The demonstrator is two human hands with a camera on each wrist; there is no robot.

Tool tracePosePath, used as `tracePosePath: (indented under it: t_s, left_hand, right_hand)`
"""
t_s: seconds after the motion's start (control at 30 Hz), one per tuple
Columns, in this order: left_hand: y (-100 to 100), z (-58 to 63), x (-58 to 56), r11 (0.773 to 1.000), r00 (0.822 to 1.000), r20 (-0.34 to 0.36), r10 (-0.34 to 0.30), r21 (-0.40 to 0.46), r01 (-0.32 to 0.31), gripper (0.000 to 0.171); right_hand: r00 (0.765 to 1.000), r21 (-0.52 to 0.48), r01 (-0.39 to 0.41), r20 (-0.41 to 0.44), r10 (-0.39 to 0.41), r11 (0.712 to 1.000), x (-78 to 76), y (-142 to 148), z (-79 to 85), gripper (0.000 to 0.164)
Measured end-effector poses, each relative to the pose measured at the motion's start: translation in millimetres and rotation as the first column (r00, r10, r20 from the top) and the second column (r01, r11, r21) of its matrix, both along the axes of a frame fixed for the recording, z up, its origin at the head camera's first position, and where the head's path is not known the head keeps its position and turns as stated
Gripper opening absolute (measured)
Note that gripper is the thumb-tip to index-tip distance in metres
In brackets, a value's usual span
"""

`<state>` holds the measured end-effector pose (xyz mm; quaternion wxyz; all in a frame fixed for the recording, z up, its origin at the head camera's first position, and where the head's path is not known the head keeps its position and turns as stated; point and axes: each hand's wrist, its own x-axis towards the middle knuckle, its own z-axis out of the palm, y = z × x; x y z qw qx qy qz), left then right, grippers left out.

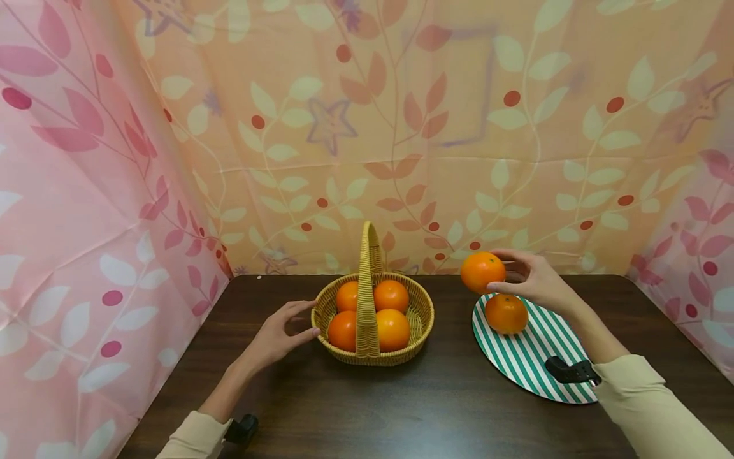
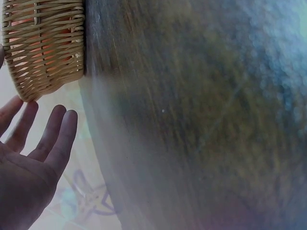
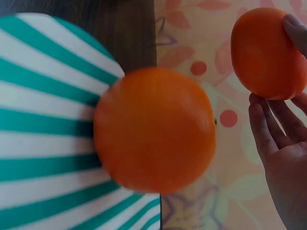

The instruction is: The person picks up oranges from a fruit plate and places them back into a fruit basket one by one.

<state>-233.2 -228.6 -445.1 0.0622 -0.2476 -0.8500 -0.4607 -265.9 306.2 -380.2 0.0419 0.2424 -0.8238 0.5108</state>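
Note:
In the head view my right hand (image 1: 530,277) grips an orange (image 1: 483,272) between thumb and fingers, above the striped oval mat. Another orange (image 1: 507,313) sits on that green-and-white mat (image 1: 547,357), just below the held one. The right wrist view has the held orange (image 3: 266,53) at upper right and the resting orange (image 3: 154,130) large in the middle. My left hand (image 1: 279,333) touches the left side of a yellow wicker basket (image 1: 395,358), its fingers fairly straight in the left wrist view. Several oranges (image 1: 392,329) lie inside the basket, around its upright handle.
The dark wooden table (image 1: 367,408) carries the basket near its far edge and the mat at the right. A patterned curtain (image 1: 401,127) hangs right behind the table, with pink curtain (image 1: 74,223) along the left side.

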Motion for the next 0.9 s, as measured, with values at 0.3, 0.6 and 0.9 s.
tracePosePath:
  t_s: [0.3,0.6,0.9]
  left_hand:
    - [0.8,-0.9,-1.4,1.0,1.0,0.001,0.006,0.001,-0.006,0.058]
    - [2.6,8.8,5.4,1.0,1.0,0.013,0.012,-0.026,-0.012,0.057]
    - [-1.0,-0.5,-0.2,0.999,1.0,0.002,0.021,-0.038,-0.021,0.058]
  right_hand:
    - [0.996,-0.033,-0.09,0.021,0.091,0.995,-12.7,-36.3,-2.3,0.06]
    - [0.988,-0.042,-0.153,-0.011,0.153,0.987,-16.0,-69.5,-6.7,0.061]
    - [0.974,-0.046,-0.228,0.008,0.229,0.973,-19.2,-94.9,-18.0,0.062]
